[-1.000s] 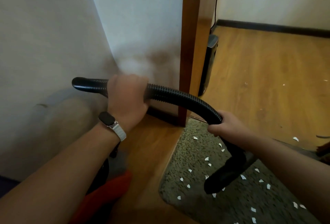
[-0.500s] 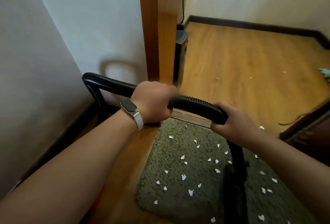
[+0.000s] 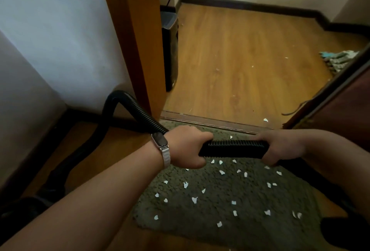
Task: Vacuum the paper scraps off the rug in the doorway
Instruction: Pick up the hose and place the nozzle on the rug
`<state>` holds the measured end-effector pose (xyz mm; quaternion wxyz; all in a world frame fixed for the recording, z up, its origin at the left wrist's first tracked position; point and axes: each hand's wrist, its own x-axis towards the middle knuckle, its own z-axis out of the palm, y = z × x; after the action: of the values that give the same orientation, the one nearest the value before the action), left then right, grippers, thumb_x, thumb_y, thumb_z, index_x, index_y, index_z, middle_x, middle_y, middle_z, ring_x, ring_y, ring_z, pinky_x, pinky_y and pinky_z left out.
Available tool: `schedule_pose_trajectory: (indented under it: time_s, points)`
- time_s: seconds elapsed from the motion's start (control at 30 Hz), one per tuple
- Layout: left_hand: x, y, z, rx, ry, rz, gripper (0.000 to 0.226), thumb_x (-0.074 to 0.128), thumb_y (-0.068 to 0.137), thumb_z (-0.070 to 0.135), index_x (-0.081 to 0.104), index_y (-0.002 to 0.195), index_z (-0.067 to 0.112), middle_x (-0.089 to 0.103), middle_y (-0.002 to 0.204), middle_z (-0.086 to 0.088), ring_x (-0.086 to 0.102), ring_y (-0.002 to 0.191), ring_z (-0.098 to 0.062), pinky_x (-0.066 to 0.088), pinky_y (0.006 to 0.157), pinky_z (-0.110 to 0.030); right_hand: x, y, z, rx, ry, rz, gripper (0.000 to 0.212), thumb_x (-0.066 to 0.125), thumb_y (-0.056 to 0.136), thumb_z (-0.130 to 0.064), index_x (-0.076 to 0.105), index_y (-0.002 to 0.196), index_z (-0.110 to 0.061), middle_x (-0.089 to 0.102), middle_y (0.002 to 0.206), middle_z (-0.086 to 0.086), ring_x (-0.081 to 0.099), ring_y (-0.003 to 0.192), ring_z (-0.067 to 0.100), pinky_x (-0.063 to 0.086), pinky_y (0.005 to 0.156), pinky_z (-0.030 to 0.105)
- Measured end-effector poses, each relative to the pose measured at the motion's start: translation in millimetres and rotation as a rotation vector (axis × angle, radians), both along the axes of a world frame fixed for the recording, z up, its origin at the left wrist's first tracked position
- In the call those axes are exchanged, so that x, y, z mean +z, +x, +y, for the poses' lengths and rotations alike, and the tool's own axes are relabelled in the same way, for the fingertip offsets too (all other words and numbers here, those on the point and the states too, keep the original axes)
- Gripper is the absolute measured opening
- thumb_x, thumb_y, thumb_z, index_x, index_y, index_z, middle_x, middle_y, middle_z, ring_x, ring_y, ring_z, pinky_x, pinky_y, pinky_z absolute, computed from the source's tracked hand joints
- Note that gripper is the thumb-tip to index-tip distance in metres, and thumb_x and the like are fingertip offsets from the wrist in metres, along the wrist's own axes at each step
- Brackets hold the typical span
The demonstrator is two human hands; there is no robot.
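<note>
Left hand (image 3: 188, 147) and right hand (image 3: 284, 146) gripped the hose (image 3: 234, 147), spaced apart, apparently to steer it over paper scraps (image 3: 194, 199) on the rug (image 3: 220, 236).

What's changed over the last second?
The hose between the hands went from a downward arch to nearly level over the far edge of the rug. The view swung right, so the door frame now stands left of centre. Unchanged: left hand and right hand grip the hose; paper scraps still litter the rug.
</note>
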<state>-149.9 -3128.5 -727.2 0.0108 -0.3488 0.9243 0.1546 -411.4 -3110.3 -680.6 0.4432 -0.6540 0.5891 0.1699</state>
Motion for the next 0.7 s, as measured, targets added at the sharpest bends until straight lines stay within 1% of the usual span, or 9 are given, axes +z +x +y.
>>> schedule_pose_trajectory:
  time_s: [0.1, 0.2, 0.27, 0.3, 0.4, 0.5, 0.57, 0.6, 0.7]
  points:
    - [-0.8, -4.6, 5.5, 0.031, 0.163, 0.079, 0.019, 0.066, 0.077, 0.031, 0.051, 0.086, 0.024, 0.054, 0.068, 0.005, 0.055, 0.06, -0.013, 0.054, 0.058, -0.033, 1.0, 2.9, 4.5, 0.003, -0.134, 0.015, 0.038, 0.071, 0.063, -0.019, 0.058, 0.096, -0.034, 0.066, 0.095, 0.007, 0.068, 0.081, 0.022, 0.058, 0.069, 0.041]
    - [9.8, -1.3, 4.7, 0.132, 0.27, 0.225, 0.018, 0.069, 0.075, 0.025, 0.052, 0.081, 0.025, 0.056, 0.067, 0.004, 0.054, 0.055, -0.014, 0.05, 0.052, -0.032, 5.6, 15.8, 11.5, 0.003, -0.377, 0.007, 0.031, 0.074, 0.075, -0.023, 0.055, 0.095, -0.036, 0.066, 0.082, -0.003, 0.065, 0.068, 0.009, 0.053, 0.057, 0.025]
    - [17.9, 3.4, 2.5, 0.16, 0.216, 0.268, 0.019, 0.069, 0.074, 0.027, 0.058, 0.089, 0.023, 0.058, 0.068, 0.005, 0.056, 0.057, -0.013, 0.051, 0.053, -0.033, 11.7, 22.8, 17.4, 0.037, -0.517, 0.04, 0.025, 0.074, 0.079, -0.026, 0.054, 0.091, -0.036, 0.065, 0.076, -0.006, 0.062, 0.063, 0.005, 0.045, 0.053, 0.021]
    - [20.2, 5.1, 0.5, 0.146, 0.123, 0.265, 0.021, 0.068, 0.074, 0.03, 0.06, 0.092, 0.023, 0.059, 0.07, 0.006, 0.057, 0.06, -0.013, 0.051, 0.053, -0.032, 15.4, 24.3, 21.2, 0.044, -0.541, 0.056, 0.024, 0.073, 0.079, -0.026, 0.053, 0.09, -0.036, 0.064, 0.074, -0.006, 0.062, 0.062, 0.006, 0.045, 0.053, 0.022]
    - [20.5, 5.2, -4.5, 0.064, -0.284, 0.302, 0.027, 0.062, 0.076, 0.04, 0.064, 0.097, 0.022, 0.062, 0.075, 0.009, 0.058, 0.067, -0.013, 0.049, 0.06, -0.029, 28.4, 20.0, 29.8, -0.021, -0.45, 0.035, 0.024, 0.072, 0.079, -0.02, 0.056, 0.089, -0.035, 0.065, 0.074, -0.002, 0.063, 0.056, 0.01, 0.05, 0.05, 0.027]
    - [13.6, 10.0, -10.3, 0.148, -0.593, 0.398, 0.033, 0.061, 0.077, 0.04, 0.066, 0.101, 0.017, 0.066, 0.084, 0.003, 0.06, 0.078, -0.02, 0.045, 0.077, -0.035, 39.0, 9.4, 26.1, -0.101, -0.336, -0.015, 0.026, 0.071, 0.079, -0.014, 0.062, 0.099, -0.028, 0.066, 0.074, 0.001, 0.061, 0.054, 0.008, 0.05, 0.051, 0.026]
    - [6.4, 14.1, -9.6, 0.233, -0.65, 0.388, 0.031, 0.063, 0.079, 0.037, 0.065, 0.102, 0.016, 0.065, 0.089, 0.001, 0.06, 0.084, -0.022, 0.043, 0.086, -0.039, 41.2, 3.6, 17.0, -0.134, -0.236, -0.068, 0.027, 0.071, 0.076, -0.01, 0.064, 0.1, -0.021, 0.064, 0.073, 0.004, 0.061, 0.059, 0.012, 0.049, 0.054, 0.028]
    - [2.7, 14.7, -7.8, 0.26, -0.635, 0.374, 0.029, 0.064, 0.079, 0.036, 0.064, 0.1, 0.016, 0.064, 0.088, 0.001, 0.059, 0.082, -0.023, 0.043, 0.086, -0.039, 40.1, 2.1, 12.3, -0.163, -0.166, -0.101, 0.027, 0.071, 0.074, -0.008, 0.065, 0.097, -0.018, 0.064, 0.072, 0.006, 0.061, 0.061, 0.017, 0.05, 0.057, 0.031]
    - [-5.8, 10.8, -2.5, 0.281, -0.527, 0.329, 0.025, 0.068, 0.076, 0.038, 0.06, 0.089, 0.018, 0.06, 0.078, 0.003, 0.056, 0.07, -0.022, 0.045, 0.073, -0.035, 33.2, 2.7, 2.2, -0.206, 0.017, -0.13, 0.034, 0.068, 0.065, -0.006, 0.063, 0.099, -0.01, 0.062, 0.08, 0.017, 0.059, 0.069, 0.027, 0.05, 0.065, 0.038]
